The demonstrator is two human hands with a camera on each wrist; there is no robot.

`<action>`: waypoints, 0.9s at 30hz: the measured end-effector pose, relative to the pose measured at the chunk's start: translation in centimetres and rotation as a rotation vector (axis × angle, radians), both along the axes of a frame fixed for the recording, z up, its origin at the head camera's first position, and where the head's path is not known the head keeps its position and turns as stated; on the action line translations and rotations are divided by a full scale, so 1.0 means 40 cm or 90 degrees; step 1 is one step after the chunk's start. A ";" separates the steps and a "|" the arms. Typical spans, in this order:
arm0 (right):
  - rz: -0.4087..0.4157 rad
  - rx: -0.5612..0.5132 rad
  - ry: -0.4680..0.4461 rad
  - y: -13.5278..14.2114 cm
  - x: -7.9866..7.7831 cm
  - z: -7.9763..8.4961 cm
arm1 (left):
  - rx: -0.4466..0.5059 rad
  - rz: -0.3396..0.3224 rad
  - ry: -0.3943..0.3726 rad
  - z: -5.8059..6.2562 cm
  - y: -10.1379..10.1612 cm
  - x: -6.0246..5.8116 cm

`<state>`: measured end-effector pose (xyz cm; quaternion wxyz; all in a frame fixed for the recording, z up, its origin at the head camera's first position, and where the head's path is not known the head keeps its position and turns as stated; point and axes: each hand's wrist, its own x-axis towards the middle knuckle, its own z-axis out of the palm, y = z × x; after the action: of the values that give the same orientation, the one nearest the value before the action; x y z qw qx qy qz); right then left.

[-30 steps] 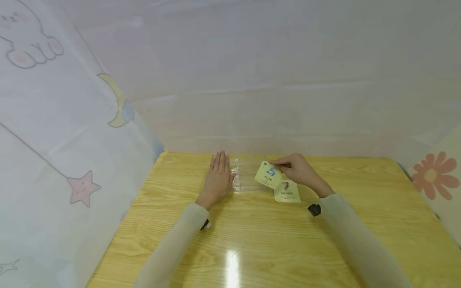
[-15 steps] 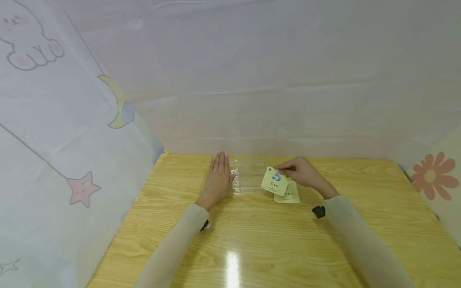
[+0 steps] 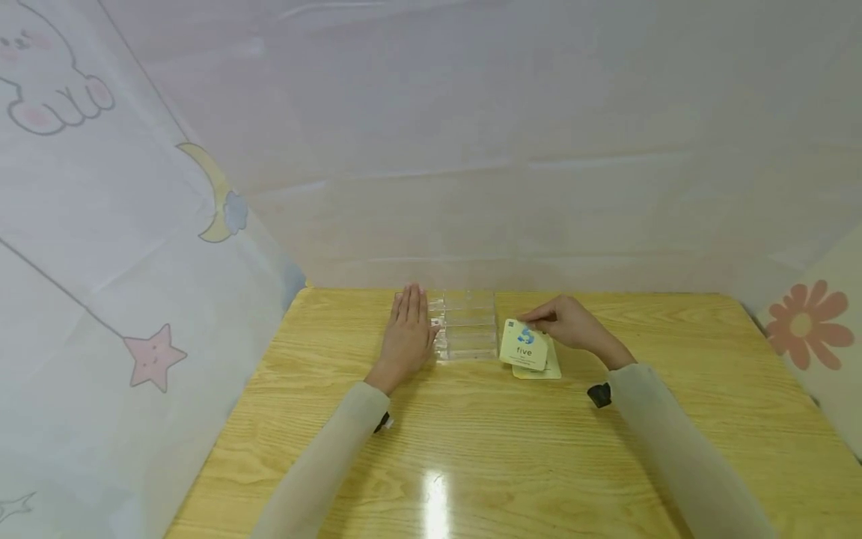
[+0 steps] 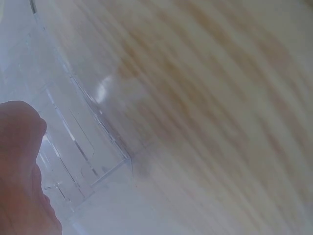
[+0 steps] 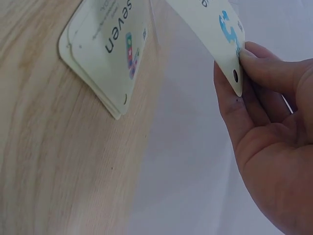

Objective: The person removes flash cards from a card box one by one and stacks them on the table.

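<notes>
My right hand (image 3: 572, 323) pinches a pale yellow number card (image 3: 524, 344) by its upper right corner; it reads "five" under a blue 5. Beneath it on the table lies a small stack of cards (image 3: 554, 370), mostly covered in the head view. The right wrist view shows the top card of that stack, the seven card (image 5: 110, 36), with the five card held above it. My left hand (image 3: 407, 333) lies flat with straight fingers over the left part of a clear plastic rack (image 3: 471, 318) divided into several rows. In the left wrist view the rack's edge (image 4: 110, 134) shows beside my thumb.
The wooden table (image 3: 431, 427) ends at a pale cloth backdrop (image 3: 471, 187) just behind the rack. A printed side curtain (image 3: 101, 262) stands along the left, and another with a flower (image 3: 804, 326) along the right. Light glares off the table's front.
My right hand has drawn the five card rightward and slightly toward me, away from the rack and over the stack, covering the word "seven". My left hand has stayed in place.
</notes>
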<state>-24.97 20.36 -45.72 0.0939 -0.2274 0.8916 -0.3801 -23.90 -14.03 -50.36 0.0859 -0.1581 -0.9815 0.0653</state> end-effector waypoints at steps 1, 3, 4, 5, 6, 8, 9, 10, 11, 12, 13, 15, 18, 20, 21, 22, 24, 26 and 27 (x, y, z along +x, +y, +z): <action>0.001 0.002 -0.002 0.001 -0.002 -0.003 | 0.001 0.000 0.000 0.000 -0.001 -0.001; 0.002 0.007 -0.004 0.004 -0.006 -0.007 | 0.000 0.000 0.004 0.000 -0.001 -0.002; 0.000 0.009 -0.005 0.005 -0.008 -0.010 | 0.000 0.001 0.006 0.001 -0.001 -0.003; 0.003 0.010 -0.005 0.007 -0.009 -0.011 | 0.000 0.001 0.010 0.001 -0.002 -0.003; 0.004 0.012 -0.003 0.009 -0.011 -0.014 | -0.002 0.002 0.013 0.002 -0.001 -0.004; 0.008 0.015 -0.001 0.014 -0.015 -0.017 | -0.007 0.004 0.016 0.002 -0.001 -0.005; 0.011 0.016 -0.001 0.016 -0.016 -0.019 | -0.008 0.005 0.017 0.001 -0.001 -0.005; 0.015 0.017 -0.001 0.019 -0.018 -0.021 | -0.003 0.004 0.015 0.000 -0.002 -0.006; 0.020 0.019 -0.001 0.022 -0.019 -0.023 | 0.002 0.003 0.013 -0.001 -0.001 -0.006; 0.021 0.021 -0.003 0.024 -0.020 -0.025 | 0.006 0.003 0.012 -0.002 -0.001 -0.007; 0.023 0.022 -0.006 0.026 -0.021 -0.027 | 0.009 0.002 0.012 -0.004 -0.001 -0.007; 0.031 0.027 -0.004 0.030 -0.022 -0.030 | 0.015 0.002 0.012 -0.005 0.000 -0.006; 0.041 0.035 0.000 0.034 -0.022 -0.036 | 0.012 0.004 0.011 -0.006 0.002 -0.004; 0.045 0.039 0.001 0.036 -0.022 -0.040 | 0.010 0.005 0.011 -0.005 0.003 -0.003; 0.044 0.039 -0.001 0.036 -0.022 -0.042 | 0.010 0.004 0.010 -0.005 0.003 -0.003; 0.044 0.038 -0.004 0.037 -0.022 -0.045 | 0.010 0.004 0.009 -0.005 0.003 -0.002; 0.041 0.038 -0.005 0.038 -0.021 -0.050 | 0.010 0.003 0.010 -0.006 0.003 -0.002; 0.039 0.040 -0.003 0.039 -0.022 -0.056 | 0.008 0.004 0.012 -0.006 0.003 -0.002; 0.036 0.040 -0.003 0.039 -0.023 -0.060 | 0.007 0.004 0.013 -0.007 0.003 -0.002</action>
<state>-25.90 21.92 -48.11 0.1139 -0.2485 0.8962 -0.3494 -24.00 -13.90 -50.64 0.0965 -0.1540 -0.9814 0.0615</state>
